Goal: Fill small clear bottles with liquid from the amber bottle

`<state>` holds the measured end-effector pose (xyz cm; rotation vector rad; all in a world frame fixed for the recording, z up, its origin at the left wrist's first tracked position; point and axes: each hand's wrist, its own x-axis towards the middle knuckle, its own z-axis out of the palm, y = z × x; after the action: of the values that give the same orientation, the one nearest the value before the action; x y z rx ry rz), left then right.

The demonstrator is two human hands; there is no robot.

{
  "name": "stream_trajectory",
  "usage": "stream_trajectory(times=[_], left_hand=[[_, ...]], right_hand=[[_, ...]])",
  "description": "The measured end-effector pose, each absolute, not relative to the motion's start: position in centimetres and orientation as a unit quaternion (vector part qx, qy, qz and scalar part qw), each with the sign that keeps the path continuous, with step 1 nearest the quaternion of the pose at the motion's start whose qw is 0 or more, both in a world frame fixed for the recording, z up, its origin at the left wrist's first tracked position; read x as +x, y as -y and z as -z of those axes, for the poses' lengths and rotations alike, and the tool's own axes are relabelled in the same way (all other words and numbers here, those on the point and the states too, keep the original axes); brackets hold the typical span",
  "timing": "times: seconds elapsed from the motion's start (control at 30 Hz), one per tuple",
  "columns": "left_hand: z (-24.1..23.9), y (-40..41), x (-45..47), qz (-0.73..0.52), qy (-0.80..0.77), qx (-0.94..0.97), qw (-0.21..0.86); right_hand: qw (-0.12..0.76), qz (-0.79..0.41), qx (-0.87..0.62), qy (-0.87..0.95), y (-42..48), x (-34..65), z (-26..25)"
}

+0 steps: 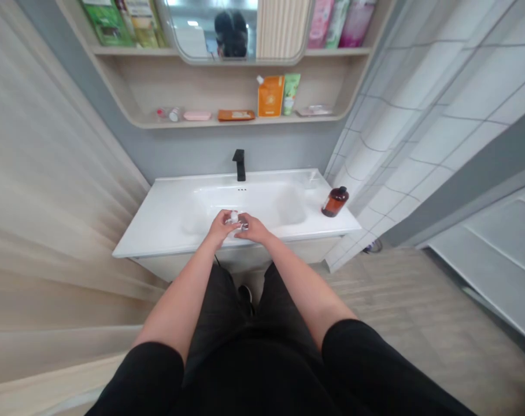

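Over the front of the white sink basin point(262, 205), my two hands come close together, fingers bent inward. My left hand point(220, 229) is closed around a small bottle with a white top point(234, 216); its body is mostly covered by the fingers. Pinched in my right hand point(254, 229) is a small clear, shiny piece point(244, 224), right beside the white top. Whether the two pieces touch or are joined, I cannot tell. Behind the hands, at the basin's back edge, stands a black faucet point(239, 165).
A brown bottle with a black cap point(335, 201) stands on the counter's right end, near a clear item point(311, 180). Above, the shelf point(193, 86) holds small bottles point(167, 114), a pink bar point(197, 115), an orange pouch point(270, 96) and a green tube point(291, 93). Curtains hang at both sides.
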<state>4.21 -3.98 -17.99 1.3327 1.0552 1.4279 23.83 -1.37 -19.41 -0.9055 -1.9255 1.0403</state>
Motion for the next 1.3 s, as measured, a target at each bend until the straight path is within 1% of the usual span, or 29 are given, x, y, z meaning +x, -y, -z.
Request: stream_trajectory(times=[0.27, 0.6, 0.73, 0.87, 0.97, 1.1, 1.3], left_hand=[[17.7, 4.3, 4.1, -0.555, -0.436, 0.555, 0.440], [17.5, 4.8, 4.4, -0.588, -0.442, 0.516, 0.440], [16.6, 5.1, 4.2, -0.593, -0.455, 0.535, 0.394], [14.1, 4.7, 3.5, -0.585, -0.477, 0.570, 0.325], [12.2, 4.0, 3.0, -0.555, -0.493, 0.608, 0.282], [11.3, 3.7, 2.8, -0.518, -0.489, 0.643, 0.282], [11.6, 5.1, 2.7, -0.508, -0.522, 0.622, 0.287]], right_hand=[[0.380, -0.408, -0.354, 0.751, 1.4, 23.7, 19.5], [0.363, -0.412, -0.360, 0.755, 1.6, 23.7, 19.0], [0.361, -0.416, -0.367, 0.749, 1.7, 23.7, 19.1], [0.363, -0.427, -0.367, 0.742, 1.7, 23.7, 19.1], [0.362, -0.425, -0.370, 0.742, 1.7, 23.8, 19.2], [0.368, -0.425, -0.368, 0.741, 1.7, 23.7, 19.2], [0.375, -0.429, -0.365, 0.736, 1.8, 23.6, 18.9]])
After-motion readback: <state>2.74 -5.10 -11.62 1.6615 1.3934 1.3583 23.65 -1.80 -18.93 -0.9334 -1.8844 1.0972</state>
